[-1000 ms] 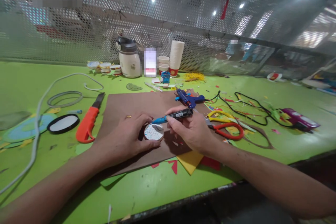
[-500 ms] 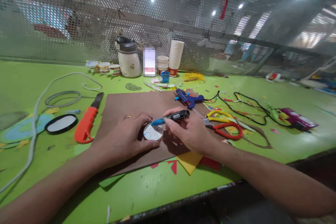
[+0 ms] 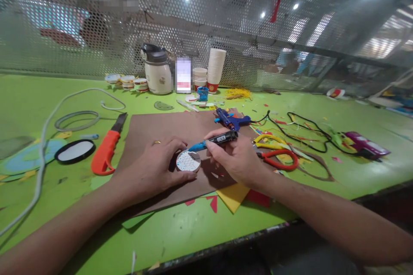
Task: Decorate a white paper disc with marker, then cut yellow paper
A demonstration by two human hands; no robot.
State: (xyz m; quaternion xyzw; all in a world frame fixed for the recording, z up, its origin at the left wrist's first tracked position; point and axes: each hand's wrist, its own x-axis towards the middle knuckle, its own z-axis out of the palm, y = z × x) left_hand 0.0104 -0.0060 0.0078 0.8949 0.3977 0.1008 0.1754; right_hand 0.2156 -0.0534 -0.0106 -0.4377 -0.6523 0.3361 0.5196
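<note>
My left hand grips the left side of a small white disc, its thumb along the near edge and its fingers at the far edge. Dark lines and blue dots mark the disc's top. In my right hand is a marker with a black barrel and a blue front part. Its blue end points left at the disc's far edge; whether it touches the surface I cannot tell. Under both hands lies a sheet of brown cardboard on the green table.
Orange-handled saw and black-rimmed oval lie left. A blue glue gun, red-handled scissors and black cable lie right. Behind stand a bottle, phone, paper cups and a blue paint jar.
My right hand and the marker have shifted slightly right and up over the disc. My left hand stays on the disc.
</note>
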